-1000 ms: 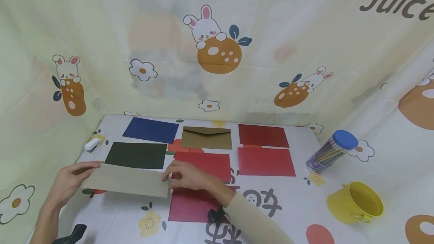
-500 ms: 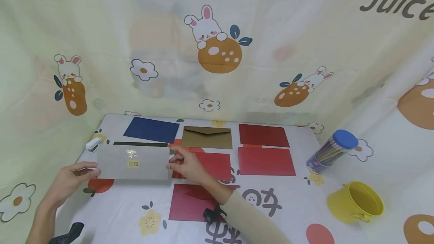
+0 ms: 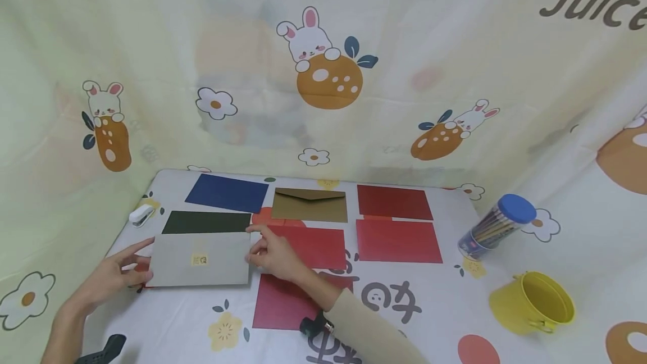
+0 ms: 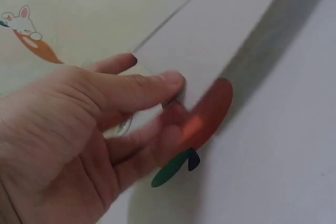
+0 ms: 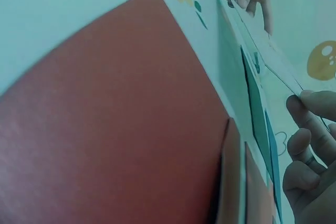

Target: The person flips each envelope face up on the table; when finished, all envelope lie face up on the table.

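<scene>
Both hands hold a pale grey envelope [image 3: 199, 274] by its short sides, raised over the table, with a small gold label on the face I see. My left hand [image 3: 113, 274] pinches its left side; the left wrist view has the thumb [image 4: 170, 82] lying on the corner. At the other end, my right hand [image 3: 275, 251] pinches the edge between thumb and fingers, also visible in the right wrist view. Just beyond it lies a dark green envelope [image 3: 207, 222], its near part covered by the grey one.
Behind lie a blue envelope [image 3: 227, 192], a gold envelope [image 3: 309, 206] and several red ones [image 3: 394, 240]. A white stapler [image 3: 141, 215] sits at the left edge. To the right are a jar of sticks with a blue lid [image 3: 515, 208] and a yellow bucket [image 3: 528, 302].
The grey envelope has been tilted up and then brought back nearer, baring more of the green one. Its label came into view; a gold mark seen half a second ago no longer shows.
</scene>
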Tool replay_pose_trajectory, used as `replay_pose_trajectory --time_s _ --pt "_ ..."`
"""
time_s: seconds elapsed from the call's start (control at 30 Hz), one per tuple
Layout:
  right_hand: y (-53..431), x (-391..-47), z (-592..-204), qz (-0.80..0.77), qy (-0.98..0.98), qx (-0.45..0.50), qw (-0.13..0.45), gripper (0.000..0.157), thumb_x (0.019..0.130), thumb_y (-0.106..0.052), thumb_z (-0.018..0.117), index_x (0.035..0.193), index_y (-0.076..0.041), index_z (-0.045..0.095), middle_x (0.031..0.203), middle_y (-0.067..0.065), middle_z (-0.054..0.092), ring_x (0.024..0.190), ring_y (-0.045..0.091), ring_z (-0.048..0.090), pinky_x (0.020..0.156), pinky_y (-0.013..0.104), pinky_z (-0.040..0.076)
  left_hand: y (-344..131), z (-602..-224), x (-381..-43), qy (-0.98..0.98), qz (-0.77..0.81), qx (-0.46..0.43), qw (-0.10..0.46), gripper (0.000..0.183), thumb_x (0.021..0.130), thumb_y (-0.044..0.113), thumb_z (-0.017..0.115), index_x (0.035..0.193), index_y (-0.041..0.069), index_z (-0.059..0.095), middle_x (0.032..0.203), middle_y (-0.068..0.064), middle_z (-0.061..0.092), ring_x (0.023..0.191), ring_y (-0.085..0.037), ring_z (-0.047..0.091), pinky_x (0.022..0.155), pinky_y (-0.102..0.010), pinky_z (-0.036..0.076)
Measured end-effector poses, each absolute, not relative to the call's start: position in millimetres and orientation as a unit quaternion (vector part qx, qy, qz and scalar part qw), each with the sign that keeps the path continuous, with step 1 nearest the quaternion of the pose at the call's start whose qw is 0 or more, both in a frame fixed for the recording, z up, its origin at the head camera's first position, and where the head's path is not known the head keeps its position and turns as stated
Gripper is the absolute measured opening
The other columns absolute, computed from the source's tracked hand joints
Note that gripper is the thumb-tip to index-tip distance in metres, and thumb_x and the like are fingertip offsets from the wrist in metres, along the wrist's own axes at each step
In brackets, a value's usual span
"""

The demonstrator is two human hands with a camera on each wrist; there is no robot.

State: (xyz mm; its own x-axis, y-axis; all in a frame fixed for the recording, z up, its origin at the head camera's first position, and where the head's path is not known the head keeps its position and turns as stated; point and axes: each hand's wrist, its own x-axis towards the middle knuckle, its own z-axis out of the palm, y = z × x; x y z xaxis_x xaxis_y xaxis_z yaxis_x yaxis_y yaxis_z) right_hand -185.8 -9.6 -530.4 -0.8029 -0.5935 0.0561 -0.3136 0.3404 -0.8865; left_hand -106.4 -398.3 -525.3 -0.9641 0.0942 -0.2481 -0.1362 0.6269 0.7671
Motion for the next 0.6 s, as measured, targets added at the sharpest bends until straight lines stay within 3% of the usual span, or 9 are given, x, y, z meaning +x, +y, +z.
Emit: replay_pose_trajectory --time_s 0.17,0.27,0.47,0.6 --pt "-13.9 -182.5 -538.4 -0.463 0.825 -0.292 0.141 0.055 0.09 -0.016 0.076 0.137 -0.018 0.049 0.086 -0.014 0.073 0.074 -0.003 0.064 0.065 0.018 0.049 -396.9 -526.4 -104.6 0.869 0.463 -0.014 0.172 0.083 0.092 0.016 0.072 0.159 0.009 0.024 0.117 -0.022 0.062 0.085 -0.023 0.067 0.07 -0.03 0.055" --pt "-16.3 -181.4 -541.2 -0.448 0.835 -0.287 0.142 0.049 0.09 -0.016 0.077 0.131 -0.018 0.051 0.084 -0.015 0.073 0.073 -0.004 0.063 0.066 0.018 0.048 -396.4 -526.4 -104.0 0.871 0.457 -0.022 0.178 0.081 0.092 0.016 0.072 0.159 0.009 0.026 0.115 -0.02 0.063 0.081 -0.021 0.066 0.068 -0.029 0.055" --pt "-19.3 -180.0 -541.6 -0.438 0.846 -0.262 0.151 0.037 0.088 -0.014 0.078 0.12 -0.016 0.06 0.085 -0.011 0.073 0.075 -0.003 0.063 0.065 0.018 0.049 -396.6 -525.0 -106.0 0.891 0.425 -0.019 0.159 0.067 0.093 0.025 0.073 0.148 0.002 0.042 0.114 -0.017 0.066 0.089 -0.021 0.065 0.068 -0.029 0.055" --pt "-20.6 -177.6 -539.0 -0.414 0.858 -0.258 0.162 0.029 0.087 -0.017 0.079 0.113 -0.017 0.066 0.083 -0.012 0.068 0.071 0.0 0.059 0.062 0.017 0.05 -395.8 -524.1 -105.6 0.898 0.414 -0.014 0.15 0.057 0.092 0.022 0.074 0.139 -0.001 0.052 0.11 -0.013 0.067 0.095 -0.022 0.063 0.069 -0.029 0.054"
